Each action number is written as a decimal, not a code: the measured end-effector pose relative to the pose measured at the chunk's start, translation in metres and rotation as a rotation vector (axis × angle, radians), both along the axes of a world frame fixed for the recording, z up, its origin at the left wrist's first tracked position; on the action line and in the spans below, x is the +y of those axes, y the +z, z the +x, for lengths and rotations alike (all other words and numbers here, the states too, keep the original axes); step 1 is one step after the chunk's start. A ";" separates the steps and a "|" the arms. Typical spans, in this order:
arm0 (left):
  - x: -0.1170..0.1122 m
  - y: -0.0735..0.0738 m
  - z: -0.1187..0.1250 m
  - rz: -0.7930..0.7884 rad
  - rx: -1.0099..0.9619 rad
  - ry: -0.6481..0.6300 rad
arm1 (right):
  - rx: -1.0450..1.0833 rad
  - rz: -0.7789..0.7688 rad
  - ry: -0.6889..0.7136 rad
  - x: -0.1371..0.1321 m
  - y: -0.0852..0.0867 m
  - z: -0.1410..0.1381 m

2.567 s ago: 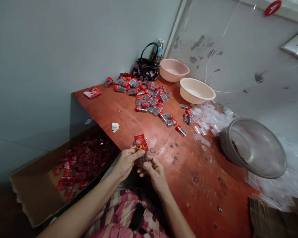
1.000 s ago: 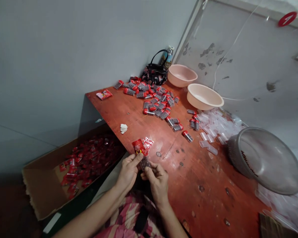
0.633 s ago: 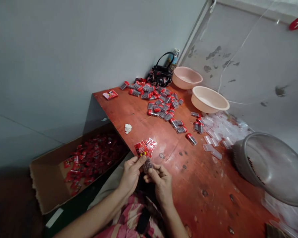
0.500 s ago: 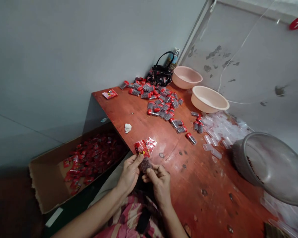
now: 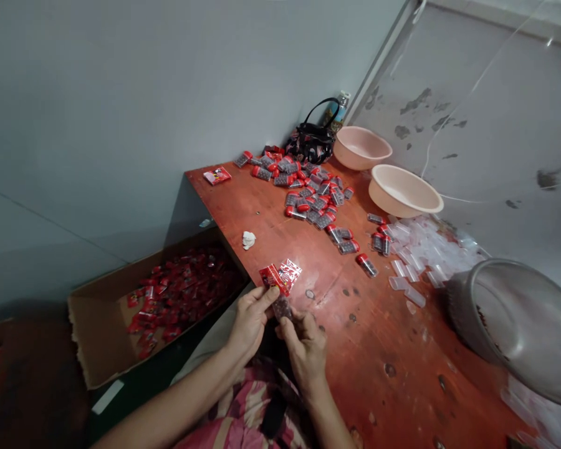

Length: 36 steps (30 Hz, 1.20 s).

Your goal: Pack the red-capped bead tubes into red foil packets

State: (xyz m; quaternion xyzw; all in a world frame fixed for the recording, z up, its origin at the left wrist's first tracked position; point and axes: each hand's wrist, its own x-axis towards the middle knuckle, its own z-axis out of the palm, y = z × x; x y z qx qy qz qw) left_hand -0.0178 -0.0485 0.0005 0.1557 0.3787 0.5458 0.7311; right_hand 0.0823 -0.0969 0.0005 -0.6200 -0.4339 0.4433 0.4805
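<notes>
Over the table's near edge, my left hand (image 5: 250, 321) pinches a red printed packet (image 5: 273, 278) between thumb and fingers. Just below it is a small clear tube of dark balls (image 5: 282, 307), its lower end gripped by the thumb and fingers of my right hand (image 5: 307, 346). Whether the tube sits inside the packet or against it, I cannot tell. A shiny red-and-white patterned piece (image 5: 290, 273) shows beside the packet; whether it is part of it is unclear. Farther back lies a pile of red-capped filled tubes (image 5: 303, 187).
On the red table (image 5: 355, 349) are empty clear tubes (image 5: 421, 246), a pink basin (image 5: 362, 148), a cream basin (image 5: 404, 192), a grey metal basin (image 5: 518, 324), a black handbag (image 5: 311, 142), a flat red packet (image 5: 217, 176) and crumpled tissue (image 5: 248, 240). Left below stands a cardboard box (image 5: 98, 330) of red packets.
The camera view has turned slightly left, so everything appears farther right. Both hands keep their grip, and the packet and tube tilt a little differently between them.
</notes>
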 end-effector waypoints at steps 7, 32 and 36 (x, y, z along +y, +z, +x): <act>-0.013 -0.007 0.003 -0.008 0.111 0.000 | 0.262 -0.115 -0.044 -0.003 -0.005 -0.003; -0.016 -0.007 -0.016 -0.087 -0.110 -0.114 | 0.353 -0.067 0.049 0.019 -0.001 -0.020; -0.010 -0.010 -0.046 -0.151 -0.113 0.130 | 0.402 -0.062 0.098 0.024 0.005 -0.022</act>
